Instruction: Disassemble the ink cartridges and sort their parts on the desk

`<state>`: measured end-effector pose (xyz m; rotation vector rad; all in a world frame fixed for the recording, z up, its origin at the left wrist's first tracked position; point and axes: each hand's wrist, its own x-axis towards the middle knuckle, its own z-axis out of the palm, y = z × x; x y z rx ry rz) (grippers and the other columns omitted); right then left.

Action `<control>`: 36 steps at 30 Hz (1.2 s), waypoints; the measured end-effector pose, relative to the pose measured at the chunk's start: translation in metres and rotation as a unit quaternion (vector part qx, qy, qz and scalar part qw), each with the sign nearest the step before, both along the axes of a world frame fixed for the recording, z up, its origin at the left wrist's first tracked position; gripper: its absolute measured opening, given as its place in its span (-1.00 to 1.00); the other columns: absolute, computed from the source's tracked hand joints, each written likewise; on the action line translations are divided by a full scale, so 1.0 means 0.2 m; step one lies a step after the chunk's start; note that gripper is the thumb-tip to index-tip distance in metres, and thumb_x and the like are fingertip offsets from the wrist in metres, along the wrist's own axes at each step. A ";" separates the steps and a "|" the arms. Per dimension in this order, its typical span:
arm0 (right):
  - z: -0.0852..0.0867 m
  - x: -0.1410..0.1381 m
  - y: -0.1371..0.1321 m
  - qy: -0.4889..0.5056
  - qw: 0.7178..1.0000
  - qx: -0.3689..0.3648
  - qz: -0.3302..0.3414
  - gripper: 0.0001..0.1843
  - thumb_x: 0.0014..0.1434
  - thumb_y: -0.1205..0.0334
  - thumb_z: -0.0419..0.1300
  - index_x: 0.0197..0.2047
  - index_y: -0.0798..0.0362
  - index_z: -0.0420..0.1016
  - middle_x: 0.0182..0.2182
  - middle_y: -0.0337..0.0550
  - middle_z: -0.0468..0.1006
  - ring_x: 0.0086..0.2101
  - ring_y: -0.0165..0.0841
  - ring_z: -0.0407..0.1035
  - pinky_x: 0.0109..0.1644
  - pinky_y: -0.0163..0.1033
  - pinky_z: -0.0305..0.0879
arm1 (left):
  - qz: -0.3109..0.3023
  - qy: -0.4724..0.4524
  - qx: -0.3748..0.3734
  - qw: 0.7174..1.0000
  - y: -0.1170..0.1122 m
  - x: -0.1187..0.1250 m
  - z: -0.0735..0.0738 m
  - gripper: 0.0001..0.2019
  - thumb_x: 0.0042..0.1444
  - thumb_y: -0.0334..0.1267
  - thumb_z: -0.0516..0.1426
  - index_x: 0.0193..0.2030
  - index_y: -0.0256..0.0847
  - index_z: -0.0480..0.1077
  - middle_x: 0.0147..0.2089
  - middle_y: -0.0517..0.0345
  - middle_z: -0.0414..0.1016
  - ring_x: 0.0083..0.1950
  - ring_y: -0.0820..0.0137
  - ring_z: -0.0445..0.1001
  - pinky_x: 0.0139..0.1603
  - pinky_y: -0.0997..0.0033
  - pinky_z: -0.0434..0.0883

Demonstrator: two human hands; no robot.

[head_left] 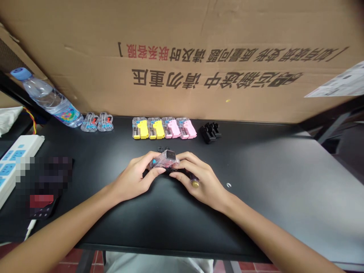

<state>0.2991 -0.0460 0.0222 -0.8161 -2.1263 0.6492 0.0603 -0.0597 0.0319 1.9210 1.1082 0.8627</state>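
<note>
My left hand (135,177) pinches one side of a small see-through plastic casing (164,160) with a dark square end and a bit of teal inside. The fingers of my right hand (206,182) close on its other side, so both hands hold it just above the black table. A dark rod with a gold-coloured round end (195,183) sticks out from under my right palm; its other end is hidden. Behind the casing lie small black parts (160,149), partly covered by it.
Along the back stand clear casings with yellow (143,129) and pink (187,129) pieces, several black parts (209,132) and two clear casings (90,123). A water bottle (51,98), power strip (17,163) and phone (51,185) are left. A white clip (229,185) lies right.
</note>
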 end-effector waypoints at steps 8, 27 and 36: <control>0.01 -0.01 -0.01 0.005 1.000 -0.027 -0.005 -0.97 0.42 0.23 0.29 -0.10 -0.03 0.55 -0.11 -0.03 0.60 -0.17 -0.24 0.55 -0.06 -0.15 0.55 | 0.000 0.035 0.028 0.999 -0.01 0.00 0.00 -0.77 0.46 -0.16 0.11 0.16 -0.15 0.37 -0.07 0.03 0.69 -0.09 0.24 0.68 -0.01 0.35 0.56; 0.02 -0.01 -0.02 0.034 0.999 -0.017 -0.028 -0.94 0.38 0.24 0.33 -0.14 -0.03 0.67 -0.15 -0.03 0.66 -0.17 -0.22 0.58 -0.05 -0.12 0.58 | -0.004 0.032 0.107 0.994 -0.01 0.01 -0.04 -0.72 0.48 -0.24 0.06 0.26 -0.17 0.33 0.20 -0.13 0.55 0.23 0.16 0.57 0.26 0.19 0.51; 0.04 -0.02 -0.03 0.025 0.998 -0.044 -0.032 -0.91 0.40 0.22 0.30 -0.16 -0.02 0.66 -0.13 -0.03 0.66 -0.19 -0.24 0.57 -0.08 -0.15 0.56 | -0.015 0.032 0.151 0.988 -0.01 0.01 -0.03 -0.71 0.47 -0.25 0.10 0.27 -0.18 0.33 0.25 -0.15 0.49 0.27 0.17 0.53 0.31 0.20 0.49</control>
